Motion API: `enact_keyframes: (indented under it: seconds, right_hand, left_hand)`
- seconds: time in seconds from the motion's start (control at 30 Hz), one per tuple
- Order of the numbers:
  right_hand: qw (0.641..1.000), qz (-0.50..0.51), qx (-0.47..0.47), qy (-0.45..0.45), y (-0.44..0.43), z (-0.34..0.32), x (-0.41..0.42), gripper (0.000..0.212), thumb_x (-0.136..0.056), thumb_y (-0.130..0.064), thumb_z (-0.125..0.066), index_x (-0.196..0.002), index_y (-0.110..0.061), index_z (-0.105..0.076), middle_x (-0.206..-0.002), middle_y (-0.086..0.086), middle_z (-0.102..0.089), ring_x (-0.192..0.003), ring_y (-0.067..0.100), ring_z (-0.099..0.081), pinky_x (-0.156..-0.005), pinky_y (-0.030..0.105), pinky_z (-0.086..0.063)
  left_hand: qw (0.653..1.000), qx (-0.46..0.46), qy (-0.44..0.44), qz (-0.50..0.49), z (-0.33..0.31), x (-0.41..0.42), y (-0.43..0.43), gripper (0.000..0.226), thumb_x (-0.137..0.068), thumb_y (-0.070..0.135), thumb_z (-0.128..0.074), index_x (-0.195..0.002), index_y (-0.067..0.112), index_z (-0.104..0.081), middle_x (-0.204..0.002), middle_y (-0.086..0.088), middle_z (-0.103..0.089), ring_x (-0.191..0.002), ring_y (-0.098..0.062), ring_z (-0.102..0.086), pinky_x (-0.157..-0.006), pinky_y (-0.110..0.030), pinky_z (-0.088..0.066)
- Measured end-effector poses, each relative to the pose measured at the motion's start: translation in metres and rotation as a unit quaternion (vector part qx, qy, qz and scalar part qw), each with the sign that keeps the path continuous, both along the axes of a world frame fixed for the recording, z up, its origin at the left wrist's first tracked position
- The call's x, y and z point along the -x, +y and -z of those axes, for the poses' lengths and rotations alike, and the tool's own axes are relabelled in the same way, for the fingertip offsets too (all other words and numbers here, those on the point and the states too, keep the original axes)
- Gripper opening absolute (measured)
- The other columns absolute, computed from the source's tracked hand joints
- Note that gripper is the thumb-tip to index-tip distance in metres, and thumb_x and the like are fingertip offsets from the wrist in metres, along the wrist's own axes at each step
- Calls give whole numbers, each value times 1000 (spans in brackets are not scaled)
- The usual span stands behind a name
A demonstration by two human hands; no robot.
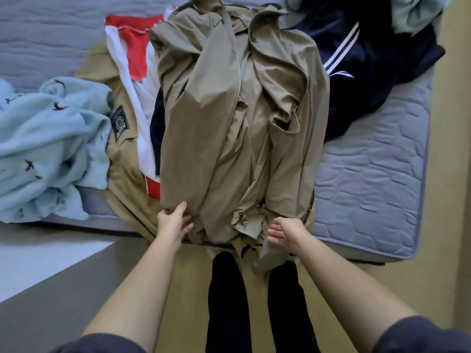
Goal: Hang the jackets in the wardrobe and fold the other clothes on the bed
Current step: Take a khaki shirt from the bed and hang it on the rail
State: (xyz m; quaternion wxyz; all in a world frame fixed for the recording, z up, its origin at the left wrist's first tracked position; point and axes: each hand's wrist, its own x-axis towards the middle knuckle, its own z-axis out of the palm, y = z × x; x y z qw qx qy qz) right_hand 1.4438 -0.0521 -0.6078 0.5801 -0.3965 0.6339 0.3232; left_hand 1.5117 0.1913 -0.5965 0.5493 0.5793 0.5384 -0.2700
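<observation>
The jacket [229, 110] looks light, limp and slippery; grip its collar. The left hand [174, 222] lies flat on its hem, and the right hand [283, 231] hangs loose and empty beside it.

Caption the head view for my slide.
Left hand and right hand at the hem of a khaki jacket spread on the bed.

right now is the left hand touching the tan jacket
Touching. The head view shows the left hand at the near hem of the tan jacket, its thumb lying on the fabric with no gap.
</observation>
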Motion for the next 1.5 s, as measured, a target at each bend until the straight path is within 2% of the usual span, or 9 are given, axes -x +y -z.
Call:
enact_keyframes:
  seconds: [0.1,0.17,0.27,0.4,0.57,0.8,0.93,1.27,1.5]
  right_hand:
    - [992,122,-23,-13,-4,14,-1,29,-98,-10,-47,-126,-2,-49,-123,19,-51,-115,33,-57,-87,43,-50]
    - [982,185,-29,-33,-6,20,-1,25,-97,-11,-50,-121,-4,-53,-135,16,-50,-122,32,-52,-88,43,-48]
    - [969,239,17,-64,-8,26,-1,6,-97,-13,-52,-99,-13,-57,-129,9,-55,-115,21,-52,-91,41,-45]
    - [933,341,19,-114,-13,24,2,31,-103,-18,-33,-127,-7,-47,-117,11,-58,-117,25,-56,-98,41,-40]
    - [928,352,-32,-122,-19,12,-3,24,-97,-36,-49,-87,-16,-56,-61,-6,-67,-62,9,-59,-71,29,-47]
    - [908,343,-105,-216,-26,-22,-16,10,-84,-27,-62,-78,-18,-63,-66,-3,-61,-64,10,-53,-61,23,-42]
    - [895,279,-164,-307,-12,-60,-20,22,-76,-16,-58,-58,-18,-72,-61,-3,-62,-54,7,-57,-49,16,-45]
    - [845,225,-170,-455,-8,-117,-10,35,-83,-4,-45,-75,-18,-76,-80,6,-74,-73,12,-71,-58,19,-54]
    - [855,213,-88,-465,-10,-115,-6,24,-80,-9,-59,-102,-7,-68,-97,15,-69,-83,20,-66,-65,25,-55]
  left_hand:
    - [996,56,-24,-64,5,-5,1,42,-92,15,-61,-130,5,-47,-125,-10,-58,-109,-28,-57,-85,-42,-50]
    - [994,81,-40,-59,5,-6,-3,38,-90,13,-63,-127,6,-53,-120,-11,-64,-104,-26,-62,-79,-38,-53]
    - [989,125,-63,-41,0,-2,-12,27,-89,13,-63,-116,8,-59,-106,-6,-70,-90,-18,-68,-67,-33,-57]
    - [984,164,-63,22,-10,5,-26,28,-80,18,-69,-105,6,-64,-105,-9,-70,-95,-21,-67,-78,-35,-55]
    - [975,191,-52,101,-24,9,-52,34,-63,23,-76,-89,3,-69,-83,-5,-72,-70,-12,-65,-47,-19,-46]
    - [967,213,-100,96,-43,3,-93,21,-65,25,-74,-62,7,-62,-51,0,-53,-39,-7,-44,-35,-15,-32]
    - [959,221,-142,109,-66,0,-112,20,-63,27,-76,-56,10,-68,-53,-1,-57,-43,-8,-47,-38,-16,-39]
    - [922,253,-244,160,-117,1,-131,8,-74,19,-70,-67,17,-74,-62,0,-66,-47,-8,-54,-52,-21,-50]
    - [919,189,-309,155,-136,-1,-140,11,-74,12,-76,-64,16,-73,-59,1,-65,-50,-9,-59,-48,-16,-47]
